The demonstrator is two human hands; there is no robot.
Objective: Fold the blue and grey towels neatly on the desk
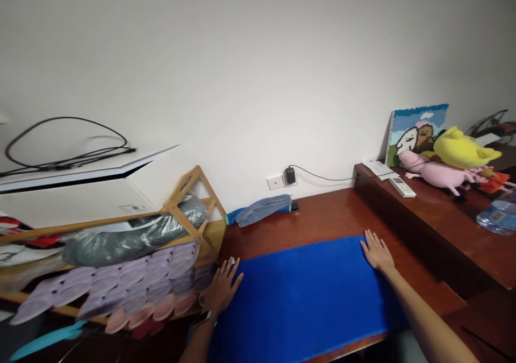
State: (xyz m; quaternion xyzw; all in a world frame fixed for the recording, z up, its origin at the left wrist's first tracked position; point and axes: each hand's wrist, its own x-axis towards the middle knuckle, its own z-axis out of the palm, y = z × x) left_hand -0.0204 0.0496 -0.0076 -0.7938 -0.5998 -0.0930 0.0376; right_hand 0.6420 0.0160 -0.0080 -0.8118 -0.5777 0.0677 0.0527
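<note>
A blue cloth point(306, 293) lies spread flat over the reddish-brown wooden desk point(322, 218). On its far right corner rests my right hand point(377, 251), palm down with the fingers stretched out. My left hand point(223, 286) is at the cloth's left edge, fingers spread, and a band or watch point(205, 320) is on that wrist. Neither hand grips anything. Behind the cloth, by the wall, lies a folded grey-blue fabric piece point(266, 208) on top of something blue.
On the left stands a wooden rack point(197, 201) with purple and pink slippers point(145, 277) and a white box point(80, 196) on top. A raised ledge point(447, 228) at right carries plush toys point(463, 148), a remote point(402, 187) and a bottle point(500, 212). A black plug point(290, 175) sits in a wall socket.
</note>
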